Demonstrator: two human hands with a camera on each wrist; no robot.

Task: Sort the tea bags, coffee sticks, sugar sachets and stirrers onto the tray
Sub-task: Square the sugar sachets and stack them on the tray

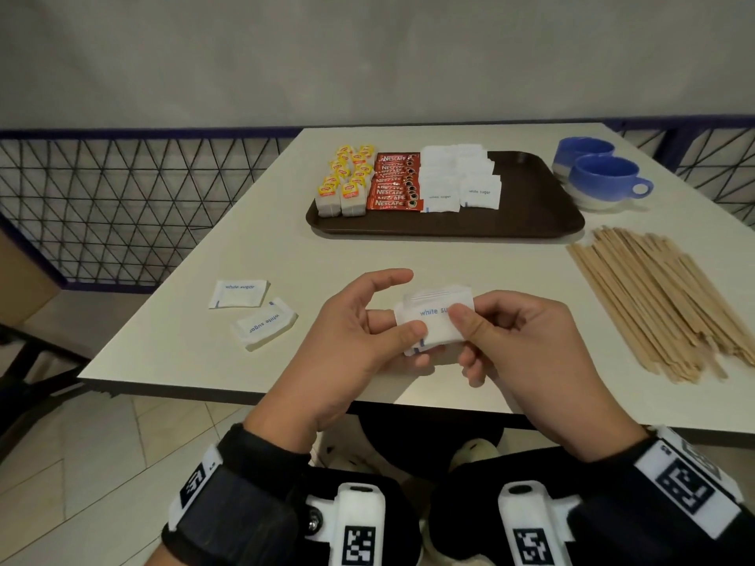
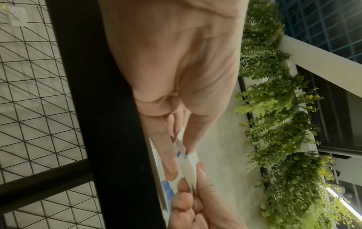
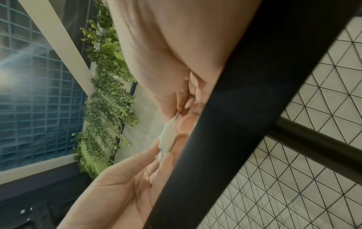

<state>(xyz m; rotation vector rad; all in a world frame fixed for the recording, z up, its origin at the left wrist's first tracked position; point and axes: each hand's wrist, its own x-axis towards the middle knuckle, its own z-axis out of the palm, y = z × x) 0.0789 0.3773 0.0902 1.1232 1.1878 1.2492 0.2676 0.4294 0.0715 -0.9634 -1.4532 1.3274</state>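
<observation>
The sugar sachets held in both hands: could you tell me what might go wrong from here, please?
1. The held stack of sugar sachets is only pinched at its ends by the left hand and right hand; it could fan out and drop.
2. Two loose sachets lie near the table's left edge and could be forgotten.
3. The wooden stirrers lie loose beside the tray; a reaching arm might scatter them.
</observation>
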